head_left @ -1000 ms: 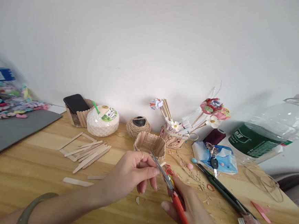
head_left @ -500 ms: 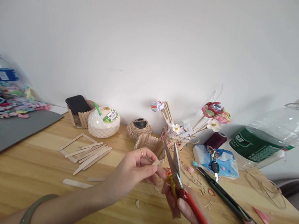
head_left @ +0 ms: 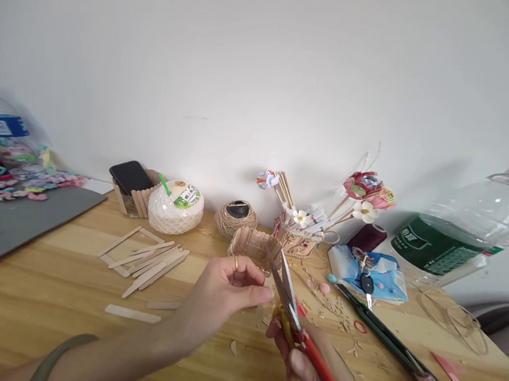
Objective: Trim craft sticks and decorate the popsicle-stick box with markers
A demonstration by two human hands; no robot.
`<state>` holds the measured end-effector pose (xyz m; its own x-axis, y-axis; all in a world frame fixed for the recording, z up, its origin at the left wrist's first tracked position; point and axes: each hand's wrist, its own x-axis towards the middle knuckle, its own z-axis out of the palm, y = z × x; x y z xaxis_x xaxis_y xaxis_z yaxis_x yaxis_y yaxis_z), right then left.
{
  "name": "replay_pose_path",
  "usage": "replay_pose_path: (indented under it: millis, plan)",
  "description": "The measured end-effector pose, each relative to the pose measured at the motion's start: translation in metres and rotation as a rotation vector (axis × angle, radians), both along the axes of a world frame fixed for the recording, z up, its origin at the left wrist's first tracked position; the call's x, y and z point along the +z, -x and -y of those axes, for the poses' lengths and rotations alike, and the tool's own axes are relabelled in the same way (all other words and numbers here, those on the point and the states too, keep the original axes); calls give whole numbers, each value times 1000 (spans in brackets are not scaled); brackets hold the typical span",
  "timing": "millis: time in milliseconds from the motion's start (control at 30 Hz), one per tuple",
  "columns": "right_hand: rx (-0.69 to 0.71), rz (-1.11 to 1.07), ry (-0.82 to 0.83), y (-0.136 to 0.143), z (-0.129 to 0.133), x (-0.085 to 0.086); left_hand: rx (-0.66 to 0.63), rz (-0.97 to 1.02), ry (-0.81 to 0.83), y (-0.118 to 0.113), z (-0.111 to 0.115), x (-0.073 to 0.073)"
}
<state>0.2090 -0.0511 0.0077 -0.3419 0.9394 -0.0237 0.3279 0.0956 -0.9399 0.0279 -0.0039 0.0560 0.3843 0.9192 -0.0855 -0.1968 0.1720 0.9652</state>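
My right hand (head_left: pixel 296 358) is wrapped round scissors (head_left: pixel 288 296) with red and yellow handles. The blades point up and away from me and stand a little apart. Just left of them is my left hand (head_left: pixel 231 288), with a ring on one finger, its thumb and fingers drawn together. Whatever lies in that pinch is hidden. A small basket made of wooden sticks (head_left: pixel 250 243) stands behind the hands. To the left, a loose pile of craft sticks (head_left: pixel 155 268) lies on the wooden table (head_left: pixel 51 315), and small wood scraps (head_left: pixel 233 347) lie near my hands.
Along the wall stand a stick holder with a phone (head_left: pixel 131 176), a white coconut (head_left: pixel 176 208), a twine ball (head_left: pixel 236 218) and a pot of paper flowers (head_left: pixel 301 241). At right are a large bottle (head_left: pixel 439 246), keys (head_left: pixel 367 283) and a dark green tool (head_left: pixel 384 330).
The scissors and my right hand have shifted slightly left and down. The short wooden piece seen in my left fingers before no longer shows clearly.
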Motion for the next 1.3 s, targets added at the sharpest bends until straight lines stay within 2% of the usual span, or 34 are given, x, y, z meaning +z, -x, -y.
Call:
replay_pose_path:
  millis: [167,433,633,867,967,1067,1167,1300]
  plan:
    - [18,-4,44,4,1,6,-28,29,5,-2,4,3]
    - [7,32,4,1,0,-4,17,9,27,-2,5,1]
    - [-48,-6,-19,1,4,-10,-31,44,95,-3,5,1]
    - [-27,-36,16,1,2,-12,-63,100,108,-5,8,-1]
    - [-49,-42,28,-4,1,-23,-58,125,109,-6,10,-1]
    - [-98,-38,72,-8,-4,-44,-50,144,114,-8,12,-2]
    - [-68,-34,115,-9,-11,-62,-63,157,113,-9,13,-4]
    - [18,-36,122,-12,-14,-65,-75,160,113,-9,13,-5]
